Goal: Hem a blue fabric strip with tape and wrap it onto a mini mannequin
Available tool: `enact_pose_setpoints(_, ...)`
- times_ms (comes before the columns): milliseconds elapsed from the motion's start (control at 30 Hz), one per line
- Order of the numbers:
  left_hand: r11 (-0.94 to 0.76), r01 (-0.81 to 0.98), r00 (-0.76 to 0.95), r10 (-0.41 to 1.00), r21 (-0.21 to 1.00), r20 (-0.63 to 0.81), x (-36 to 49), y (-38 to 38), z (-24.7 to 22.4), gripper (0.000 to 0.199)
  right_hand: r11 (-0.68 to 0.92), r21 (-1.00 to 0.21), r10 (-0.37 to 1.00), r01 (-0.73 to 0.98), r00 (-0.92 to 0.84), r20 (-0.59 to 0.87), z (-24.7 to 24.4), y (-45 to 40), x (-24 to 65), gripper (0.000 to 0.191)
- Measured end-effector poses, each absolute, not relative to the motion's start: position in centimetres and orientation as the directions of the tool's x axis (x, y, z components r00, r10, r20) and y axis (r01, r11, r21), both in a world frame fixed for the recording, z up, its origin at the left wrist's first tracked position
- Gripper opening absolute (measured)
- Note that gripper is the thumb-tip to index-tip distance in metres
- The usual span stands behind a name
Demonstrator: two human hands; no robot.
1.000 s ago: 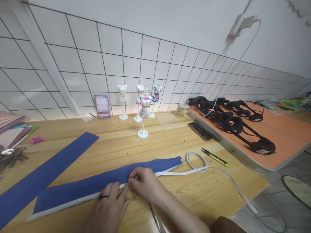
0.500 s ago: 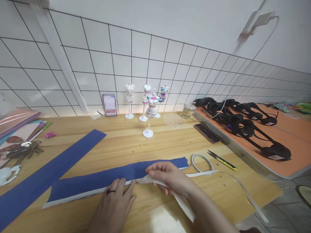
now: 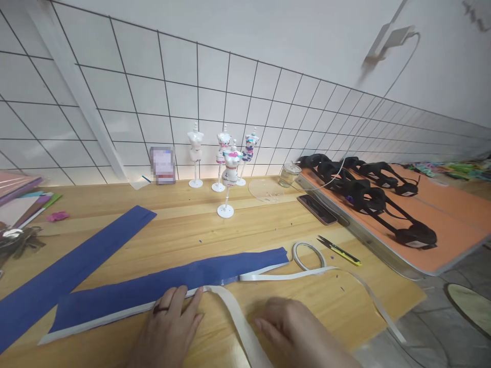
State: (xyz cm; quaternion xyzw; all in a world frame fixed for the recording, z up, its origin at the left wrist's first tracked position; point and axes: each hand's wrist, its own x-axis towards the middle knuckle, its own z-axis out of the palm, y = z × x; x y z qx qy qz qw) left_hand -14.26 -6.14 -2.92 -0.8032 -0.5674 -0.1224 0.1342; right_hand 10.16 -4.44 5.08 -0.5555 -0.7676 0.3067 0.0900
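A long blue strip of cloth [image 3: 184, 276] lies across the wooden table, with white edging along its lower side. My left hand [image 3: 171, 319] rests flat on that edging, fingers stretched out, a dark ring on one. From beneath its fingertips an off-white band [image 3: 240, 324] curves down toward me. To the right of this band, slightly blurred, is my right hand [image 3: 293, 329], its fingers curled in; whether they hold anything is hidden. A narrow white tape [image 3: 284, 277] runs from the cloth's lower edge to the right and over the table edge.
Another blue strip [image 3: 88, 260] lies at left. A tape roll [image 3: 309, 255], yellow thread snips [image 3: 339, 250] and a phone [image 3: 317, 208] are at right. Several small white mannequins [image 3: 232, 168] stand behind, near a glass jar [image 3: 289, 175]. Black strapped items [image 3: 368, 197] lie on an orange surface.
My right hand has left the cloth edge and moved down and right, away from the band, which now hangs loose in a curve. My left hand stays on the edging. The view has shifted slightly.
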Motion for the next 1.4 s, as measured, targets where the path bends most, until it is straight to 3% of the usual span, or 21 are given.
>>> enact_pose_setpoints(67, -0.325, 0.943, 0.327, 0.869, -0.070, 0.371, -14.4, -6.1, -3.0, 0.034, 0.273, -0.488, 0.942, 0.829, -0.334, -0.039, 4.5, -3.4, 10.3, 0.023)
enact_pose_setpoints(167, -0.322, 0.942, 0.331, 0.861, -0.089, 0.387, -14.7, -6.1, -3.2, 0.033, 0.372, -0.458, 0.926, 0.807, -0.358, 0.120, 3.9, -1.7, 10.1, 0.018)
enact_pose_setpoints(233, -0.328, 0.938, 0.346, 0.851, -0.113, 0.394, -14.8, -6.1, -3.3, 0.033, 0.383, -0.482, 0.917, 0.788, -0.389, 0.093, 3.6, -0.9, 9.7, 0.026)
enact_pose_setpoints(333, -0.344, 0.930, 0.367, 0.831, -0.132, 0.418, -14.8, -6.1, -3.3, 0.033, 0.337, -0.527, 0.926, 0.780, -0.375, 0.037, 2.8, 0.1, 9.6, 0.017)
enact_pose_setpoints(400, -0.353, 0.925, 0.379, 0.818, -0.144, 0.433, -14.8, -6.1, -3.2, 0.032, 0.309, -0.529, 0.941, 0.790, -0.335, 0.050, 2.2, 0.7, 10.2, 0.022)
enact_pose_setpoints(600, -0.393, 0.901, 0.431, 0.767, -0.184, 0.475, -14.9, -5.8, -3.1, 0.032, 0.257, -0.467, 0.966, 0.846, -0.231, 0.115, 0.7, 2.4, 13.6, 0.021)
enact_pose_setpoints(1000, -0.389, 0.901, 0.432, 0.778, -0.191, 0.456, -15.3, -5.9, -3.4, 0.033, 0.282, -0.309, 0.937, 0.908, -0.190, 0.294, 0.2, 3.0, 16.1, 0.020)
enact_pose_setpoints(1100, -0.389, 0.901, 0.434, 0.791, -0.193, 0.432, -15.0, -6.0, -2.9, 0.034, 0.376, -0.323, 0.884, 0.869, -0.231, 0.407, 0.7, 1.2, 14.2, 0.020)
enact_pose_setpoints(1167, -0.386, 0.902, 0.433, 0.797, -0.196, 0.422, -14.9, -5.9, -2.8, 0.034, 0.544, -0.392, 0.812, 0.742, -0.349, 0.467, 1.6, -0.4, 12.1, 0.017)
enact_pose_setpoints(1267, -0.365, 0.912, 0.411, 0.804, -0.189, 0.430, -14.8, -5.9, -3.0, 0.033, 0.520, -0.467, 0.854, 0.715, -0.415, 0.314, 2.9, -2.3, 8.4, 0.015)
enact_pose_setpoints(1400, -0.359, 0.917, 0.399, 0.818, -0.174, 0.414, -14.8, -6.1, -3.4, 0.033, 0.489, -0.319, 0.869, 0.812, -0.486, 0.095, 2.7, -2.9, 5.1, 0.023)
